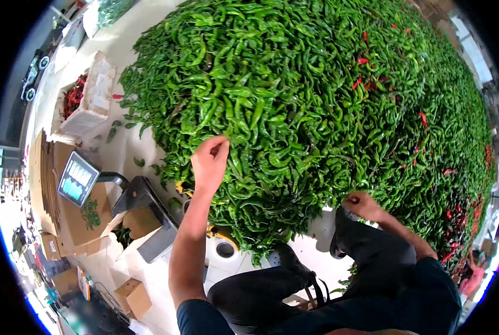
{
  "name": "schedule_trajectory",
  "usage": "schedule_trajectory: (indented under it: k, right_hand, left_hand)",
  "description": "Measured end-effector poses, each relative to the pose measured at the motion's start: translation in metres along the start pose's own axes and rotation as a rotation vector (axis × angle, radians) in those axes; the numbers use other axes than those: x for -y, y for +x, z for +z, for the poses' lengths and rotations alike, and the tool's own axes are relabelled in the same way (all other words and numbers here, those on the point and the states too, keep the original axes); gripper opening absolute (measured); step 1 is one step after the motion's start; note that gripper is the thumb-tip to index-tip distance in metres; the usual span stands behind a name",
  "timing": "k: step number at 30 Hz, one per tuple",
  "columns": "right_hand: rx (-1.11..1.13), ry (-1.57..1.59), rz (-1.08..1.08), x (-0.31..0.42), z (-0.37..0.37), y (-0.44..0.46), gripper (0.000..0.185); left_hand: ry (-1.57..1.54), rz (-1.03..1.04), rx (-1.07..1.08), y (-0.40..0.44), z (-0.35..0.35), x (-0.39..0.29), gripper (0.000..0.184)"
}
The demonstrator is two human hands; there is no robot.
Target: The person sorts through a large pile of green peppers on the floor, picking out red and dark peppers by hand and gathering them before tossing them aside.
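Note:
A large heap of green peppers (260,106) fills the middle and right of the head view, with some red peppers (362,61) scattered through it. My left hand (210,162) is over the heap's left part, its fingers curled together; a small dark thing shows between them, too small to name. Beside my knee, at the heap's lower edge, is my right hand (362,205), fingers curled in; what they hold, if anything, is hidden.
A white foam box (96,89) of red peppers stands at upper left. Below it are a scale display (78,180), an open cardboard box (140,223) and stacked cardboard (51,195). A yellow tape dispenser (225,237) lies near my feet. Another person's arm (472,274) shows at far right.

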State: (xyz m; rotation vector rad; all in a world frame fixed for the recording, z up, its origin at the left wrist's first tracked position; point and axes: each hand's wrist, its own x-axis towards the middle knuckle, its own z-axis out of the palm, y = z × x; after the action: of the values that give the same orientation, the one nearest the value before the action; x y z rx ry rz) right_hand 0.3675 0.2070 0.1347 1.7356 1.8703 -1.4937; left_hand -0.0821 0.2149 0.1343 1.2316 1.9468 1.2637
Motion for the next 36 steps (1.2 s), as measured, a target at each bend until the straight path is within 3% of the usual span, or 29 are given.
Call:
schedule_trajectory:
  k: [1,3,5,7,11,16,19,22,25,26,29,30,31,32,33,35,36]
  right_hand:
    - [-0.024,0.074,-0.078,-0.017,0.019,0.005,0.031]
    - [0.210,0.056,0.015,0.004,0.015,0.008,0.032]
    - [0.120,0.070,-0.021,-0.014,0.019,0.025,0.032]
    - [0.028,0.104,-0.055,-0.043,0.026,0.047,0.032]
    - [0.046,0.209,-0.109,-0.053,0.041,0.051,0.035]
    - [0.133,0.193,0.026,-0.060,0.037,0.040,0.039]
    - [0.211,0.336,0.114,-0.072,0.034,0.041,0.038]
    - [0.139,0.193,0.066,-0.078,0.036,0.039,0.036]
    - [0.104,0.153,-0.002,-0.091,0.047,0.041,0.035]
    - [0.089,0.163,-0.033,-0.095,0.050,0.043,0.036]
    - [0.116,0.252,-0.052,-0.100,0.048,0.044,0.037]
    - [0.112,0.240,-0.056,-0.098,0.045,0.043,0.037]
    - [0.107,0.228,-0.060,-0.096,0.042,0.042,0.037]
    - [0.101,0.217,-0.065,-0.096,0.040,0.041,0.036]
    - [0.089,0.184,-0.061,-0.099,0.042,0.040,0.036]
    - [0.061,0.120,-0.058,-0.107,0.046,0.034,0.034]
    - [0.093,0.126,-0.047,-0.109,0.045,0.032,0.034]
  left_hand:
    - [0.100,0.116,-0.009,0.008,0.008,-0.018,0.015]
    - [0.217,0.220,0.042,0.034,0.021,-0.029,0.016]
    - [0.289,0.297,-0.039,0.066,0.031,-0.040,0.019]
    - [0.336,0.251,0.013,0.107,0.039,-0.045,0.022]
    - [0.502,0.110,0.206,0.174,0.058,-0.071,0.025]
    - [0.601,0.276,0.488,0.203,0.086,-0.074,0.023]
    - [0.723,0.388,0.598,0.202,0.097,-0.081,0.025]
    - [0.801,0.443,0.722,0.195,0.111,-0.093,0.033]
    - [0.953,0.542,0.442,0.182,0.132,-0.079,0.036]
    - [0.942,0.546,0.432,0.187,0.138,-0.075,0.038]
    - [0.734,0.253,0.546,0.202,0.136,-0.094,0.040]
    - [0.528,0.114,0.514,0.198,0.123,-0.106,0.041]
    - [0.440,0.133,0.482,0.207,0.107,-0.111,0.040]
    - [0.212,0.050,0.441,0.213,0.088,-0.119,0.047]
    - [-0.210,0.013,0.397,0.220,0.077,-0.120,0.046]
    - [-0.531,-0.094,0.119,0.229,0.056,-0.122,0.041]
    - [-0.270,-0.057,0.145,0.231,0.051,-0.120,0.039]
